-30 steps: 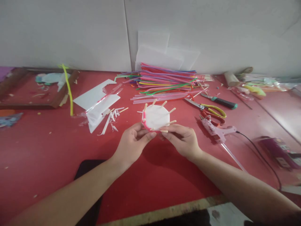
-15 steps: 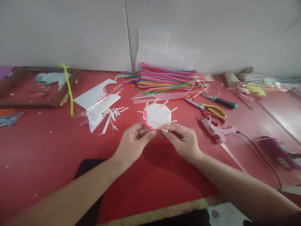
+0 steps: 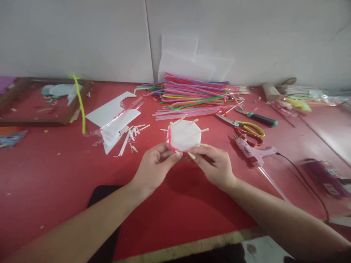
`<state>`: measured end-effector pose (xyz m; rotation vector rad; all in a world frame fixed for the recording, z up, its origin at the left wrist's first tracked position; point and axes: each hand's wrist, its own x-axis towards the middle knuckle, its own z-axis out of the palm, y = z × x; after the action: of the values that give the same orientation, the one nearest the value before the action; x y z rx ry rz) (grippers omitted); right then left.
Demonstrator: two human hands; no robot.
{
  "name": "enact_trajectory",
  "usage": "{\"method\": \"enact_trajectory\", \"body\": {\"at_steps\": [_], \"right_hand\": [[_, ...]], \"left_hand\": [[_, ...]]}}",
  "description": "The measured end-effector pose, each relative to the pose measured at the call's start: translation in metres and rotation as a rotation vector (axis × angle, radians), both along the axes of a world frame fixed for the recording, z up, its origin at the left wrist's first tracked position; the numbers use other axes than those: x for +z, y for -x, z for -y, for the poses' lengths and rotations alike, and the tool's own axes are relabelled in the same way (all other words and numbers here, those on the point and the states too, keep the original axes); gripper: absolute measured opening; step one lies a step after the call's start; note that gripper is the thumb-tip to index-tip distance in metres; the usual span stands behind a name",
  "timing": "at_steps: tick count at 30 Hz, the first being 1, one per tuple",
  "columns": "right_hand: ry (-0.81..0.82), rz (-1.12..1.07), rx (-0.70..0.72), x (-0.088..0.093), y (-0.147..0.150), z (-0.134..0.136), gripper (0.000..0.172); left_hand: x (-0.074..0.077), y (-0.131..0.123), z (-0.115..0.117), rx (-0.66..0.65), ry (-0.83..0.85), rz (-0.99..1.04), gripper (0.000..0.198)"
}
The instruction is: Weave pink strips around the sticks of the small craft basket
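Note:
Between my two hands, above the red table, is a round white disc (image 3: 185,134) with several short wooden sticks standing out around its edge. A pink pipe cleaner (image 3: 169,138) runs along the disc's left and near edge, passing the sticks there. My left hand (image 3: 156,160) is closed on the near left rim, thumb in front. My right hand (image 3: 215,162) pinches the near right rim, its fingertips by the pipe cleaner. The fingers behind and under the disc are partly hidden.
A pile of coloured pipe cleaners (image 3: 194,91) lies at the back. To the right are scissors (image 3: 246,128), a dark-handled cutter (image 3: 261,118) and a corded glue gun (image 3: 255,151). Cut white card (image 3: 112,113) and scraps (image 3: 131,137) lie left, near a wooden tray (image 3: 35,122).
The disc has turned and tilted slightly in my hands, its sticks shifting along the right and near edge. Both hands stay in nearly the same place.

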<state>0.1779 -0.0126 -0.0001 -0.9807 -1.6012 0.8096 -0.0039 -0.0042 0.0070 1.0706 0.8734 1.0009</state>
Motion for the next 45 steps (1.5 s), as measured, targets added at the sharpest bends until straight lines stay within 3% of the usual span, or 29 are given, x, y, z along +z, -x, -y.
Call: {"method": "enact_trajectory", "body": {"at_steps": [6, 19, 26, 31, 45], "right_hand": [[0.013, -0.061, -0.014, -0.0027, -0.0001, -0.0035, 0.018], [-0.021, -0.018, -0.011, -0.0023, -0.0026, -0.0025, 0.018], [-0.017, -0.015, -0.045, -0.0047, -0.0065, -0.0065, 0.016], [-0.007, -0.024, -0.033, -0.0062, -0.0076, -0.0066, 0.016], [-0.096, 0.048, -0.001, -0.0021, -0.0076, -0.0037, 0.017]], "left_hand": [[-0.0012, -0.0002, 0.0027, 0.028, 0.042, 0.028, 0.026], [0.0024, -0.0013, 0.0003, 0.018, 0.008, 0.013, 0.014], [-0.0033, -0.0030, -0.0013, 0.157, 0.141, 0.160, 0.019], [-0.0023, -0.0006, -0.0030, 0.197, 0.142, 0.142, 0.016], [-0.0018, 0.0027, -0.0037, 0.165, 0.148, 0.158, 0.008]]}}
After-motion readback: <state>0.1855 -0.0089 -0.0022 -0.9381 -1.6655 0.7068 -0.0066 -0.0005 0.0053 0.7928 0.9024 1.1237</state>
